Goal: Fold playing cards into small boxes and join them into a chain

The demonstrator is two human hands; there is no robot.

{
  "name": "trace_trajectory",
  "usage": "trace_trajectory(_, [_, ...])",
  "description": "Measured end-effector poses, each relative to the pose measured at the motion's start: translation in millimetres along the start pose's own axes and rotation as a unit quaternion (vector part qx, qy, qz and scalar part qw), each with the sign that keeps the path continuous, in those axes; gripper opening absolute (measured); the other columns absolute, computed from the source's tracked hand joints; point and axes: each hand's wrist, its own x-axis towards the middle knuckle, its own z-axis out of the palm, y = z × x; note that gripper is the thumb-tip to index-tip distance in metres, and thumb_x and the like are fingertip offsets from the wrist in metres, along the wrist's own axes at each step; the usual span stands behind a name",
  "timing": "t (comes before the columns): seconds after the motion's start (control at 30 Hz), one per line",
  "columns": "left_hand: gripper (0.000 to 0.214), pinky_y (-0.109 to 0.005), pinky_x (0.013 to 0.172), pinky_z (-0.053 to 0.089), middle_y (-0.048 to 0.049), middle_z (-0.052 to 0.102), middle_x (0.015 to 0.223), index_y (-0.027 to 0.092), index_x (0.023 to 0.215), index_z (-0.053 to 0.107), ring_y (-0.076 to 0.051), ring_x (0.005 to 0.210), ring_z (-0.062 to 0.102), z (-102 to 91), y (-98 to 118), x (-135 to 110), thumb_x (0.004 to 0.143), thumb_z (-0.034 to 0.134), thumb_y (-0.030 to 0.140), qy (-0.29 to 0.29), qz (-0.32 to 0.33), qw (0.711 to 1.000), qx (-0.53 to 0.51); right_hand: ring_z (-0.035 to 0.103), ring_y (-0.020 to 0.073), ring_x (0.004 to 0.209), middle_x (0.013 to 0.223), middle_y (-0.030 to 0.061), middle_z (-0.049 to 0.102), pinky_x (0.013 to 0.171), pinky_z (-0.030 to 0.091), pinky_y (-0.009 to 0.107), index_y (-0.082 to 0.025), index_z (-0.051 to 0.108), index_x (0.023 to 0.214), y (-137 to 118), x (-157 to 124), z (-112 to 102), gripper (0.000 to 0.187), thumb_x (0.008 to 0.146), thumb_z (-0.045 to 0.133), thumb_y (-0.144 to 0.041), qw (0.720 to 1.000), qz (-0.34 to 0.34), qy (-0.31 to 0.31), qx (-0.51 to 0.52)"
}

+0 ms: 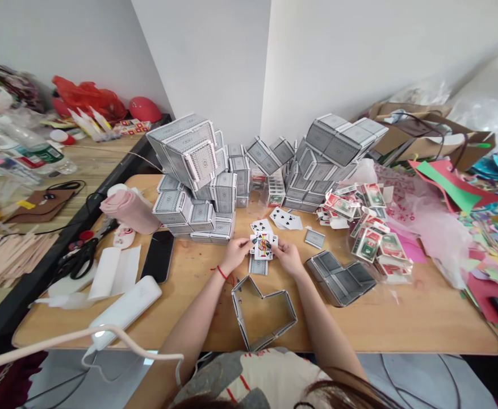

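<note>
Between my left hand [239,253] and my right hand [288,257] is a face-up playing card [264,246], a picture card, pinched at its two sides. Below it lies a face-down card [258,267] with a grey patterned back. Face-up spade cards [285,218] are spread just beyond my hands, and one more face-down card [315,237] lies to the right. Close to my body stands a heart-shaped frame [291,318] folded from cards, open in the middle. A closed heart-shaped card box [338,278] rests right of my right forearm.
Stacked card blocks [184,147] rise at the back left, others [334,142] at the back right. Empty-looking card packs [368,241] pile up at right. A phone [158,255], white power bank [127,312], scissors [80,258] and pink roll [129,210] lie at left; a cable [116,332] crosses the front.
</note>
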Motion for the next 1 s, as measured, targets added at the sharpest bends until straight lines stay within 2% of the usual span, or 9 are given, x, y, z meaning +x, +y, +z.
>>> trace_trajectory(0.07, [0.037, -0.021, 0.048, 0.026, 0.0036, 0.04, 0.047, 0.014, 0.052, 0.047, -0.007, 0.047, 0.035, -3.2, 1, -3, 0.074, 0.047, 0.043, -0.031, -0.013, 0.998, -0.051, 0.063, 0.0228, 0.071, 0.076, 0.0049, 0.068, 0.063, 0.05, 0.033, -0.015, 0.06, 0.088, -1, -1, 0, 0.041, 0.063, 0.063, -0.047, 1.0, -0.001, 0.001, 0.007])
trace_trajectory(0.2, [0.035, -0.021, 0.049, 0.027, 0.0029, 0.044, 0.051, 0.013, 0.057, 0.051, -0.007, 0.049, 0.037, -8.7, 1, -8, 0.073, 0.05, 0.044, -0.083, -0.033, 0.99, -0.105, 0.062, 0.0204, 0.064, 0.075, 0.0042, 0.068, 0.06, 0.049, 0.031, -0.015, 0.06, 0.087, -1, -2, -1, 0.041, 0.062, 0.063, -0.048, 1.0, -0.001, -0.002, 0.006])
trace_trajectory(0.47, [0.039, -0.021, 0.05, 0.029, 0.0, 0.051, 0.056, 0.01, 0.067, 0.06, -0.008, 0.053, 0.042, -9.6, 2, -4, 0.064, 0.059, 0.05, -0.126, -0.107, 0.975, -0.151, 0.062, 0.0225, 0.069, 0.071, 0.0043, 0.067, 0.059, 0.049, 0.031, -0.015, 0.06, 0.085, 0, 0, 0, 0.043, 0.061, 0.062, -0.051, 1.0, -0.003, 0.008, -0.022])
trace_trajectory(0.7, [0.044, -0.02, 0.05, 0.029, -0.0012, 0.057, 0.061, 0.009, 0.076, 0.066, -0.007, 0.052, 0.041, -4.1, 4, 1, 0.057, 0.065, 0.049, -0.108, -0.105, 0.98, -0.133, 0.062, 0.0242, 0.07, 0.069, 0.0046, 0.067, 0.058, 0.049, 0.032, -0.017, 0.061, 0.081, 4, 0, 2, 0.039, 0.062, 0.061, -0.051, 0.998, -0.001, 0.016, -0.056])
trace_trajectory(1.0, [0.044, -0.02, 0.045, 0.026, 0.0004, 0.054, 0.052, 0.01, 0.062, 0.063, -0.006, 0.046, 0.039, 3.9, 6, 3, 0.051, 0.067, 0.052, -0.051, -0.124, 0.986, -0.103, 0.061, 0.022, 0.068, 0.074, 0.0051, 0.067, 0.058, 0.049, 0.03, -0.016, 0.06, 0.079, 4, 1, 0, 0.036, 0.062, 0.062, -0.048, 0.999, -0.003, 0.017, -0.05])
